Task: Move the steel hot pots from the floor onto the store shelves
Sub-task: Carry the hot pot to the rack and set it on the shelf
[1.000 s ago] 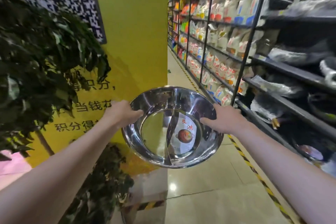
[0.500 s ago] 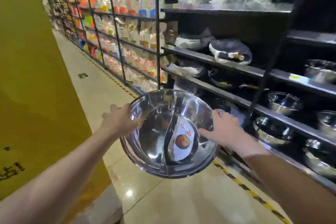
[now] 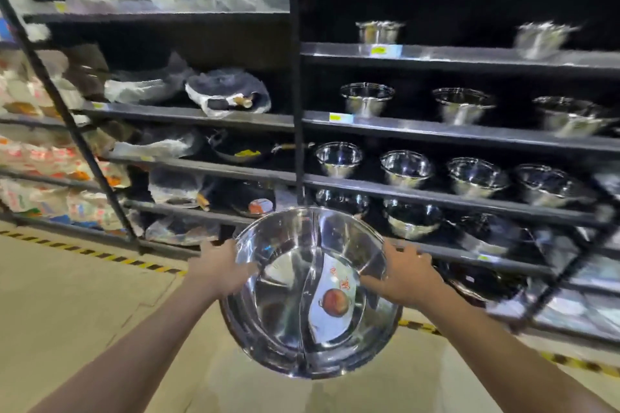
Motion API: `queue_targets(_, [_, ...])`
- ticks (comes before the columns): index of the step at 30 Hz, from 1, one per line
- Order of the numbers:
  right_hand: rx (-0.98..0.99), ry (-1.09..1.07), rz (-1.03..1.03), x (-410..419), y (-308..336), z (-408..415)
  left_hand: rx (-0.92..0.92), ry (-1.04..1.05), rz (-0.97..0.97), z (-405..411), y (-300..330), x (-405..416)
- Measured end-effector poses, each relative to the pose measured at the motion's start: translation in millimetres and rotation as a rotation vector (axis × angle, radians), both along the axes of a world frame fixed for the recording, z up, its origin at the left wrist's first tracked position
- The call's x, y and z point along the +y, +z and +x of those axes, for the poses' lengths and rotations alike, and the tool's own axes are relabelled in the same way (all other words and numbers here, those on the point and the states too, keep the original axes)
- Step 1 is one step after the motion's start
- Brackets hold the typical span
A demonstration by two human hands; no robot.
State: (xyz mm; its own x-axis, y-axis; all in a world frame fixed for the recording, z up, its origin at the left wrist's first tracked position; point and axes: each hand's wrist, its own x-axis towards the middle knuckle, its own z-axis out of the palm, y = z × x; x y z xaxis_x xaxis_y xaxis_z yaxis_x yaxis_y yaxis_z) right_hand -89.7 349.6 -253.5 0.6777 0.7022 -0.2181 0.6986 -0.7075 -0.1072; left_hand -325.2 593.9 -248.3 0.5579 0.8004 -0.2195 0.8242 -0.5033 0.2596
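A shiny steel hot pot point(image 3: 288, 322) with a curved divider and a white label hangs in front of me, tilted so its inside faces me. My left hand point(image 3: 219, 270) grips its left rim and my right hand point(image 3: 404, 273) grips its right rim. Behind it stand dark store shelves point(image 3: 436, 193) at arm's length. Several steel pots point(image 3: 406, 168) sit in rows on the right-hand shelves, with more steel pots point(image 3: 367, 99) one level higher.
The left shelf bay holds plastic-wrapped pans point(image 3: 228, 95) and bags. Packaged goods point(image 3: 40, 157) fill the far-left racks. A black upright post point(image 3: 295, 77) divides the bays. A yellow-black striped line point(image 3: 100, 255) runs along the beige floor at the shelf base.
The view has swung right from the yellow wall and aisle to face the shelves head-on. Both hands have kept hold of the hot pot, now nearer the shelves.
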Motion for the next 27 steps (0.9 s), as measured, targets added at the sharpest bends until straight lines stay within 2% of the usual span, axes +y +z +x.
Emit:
queue_targets(5, [-0.011, -0.154, -0.033, -18, -19, 27, 0.045, -0.124, -0.001, 73, -24, 16])
queue_targets(8, [0.047, -0.27, -0.033, -16, -27, 38, 0.029, -0.2, -0.041, 105, -37, 35])
queue_targets(17, [0.119, -0.413, -0.051, 6, -76, 83, 0.086, -0.292, -0.132, 178, -88, 69])
queue_targets(23, [0.176, -0.441, -0.04, 23, -142, 145, 0.109, -0.245, -0.179, 232, -137, 80])
queue_targets(27, [0.202, -0.429, -0.003, 39, -216, 187, 0.099, -0.236, -0.138, 268, -209, 95])
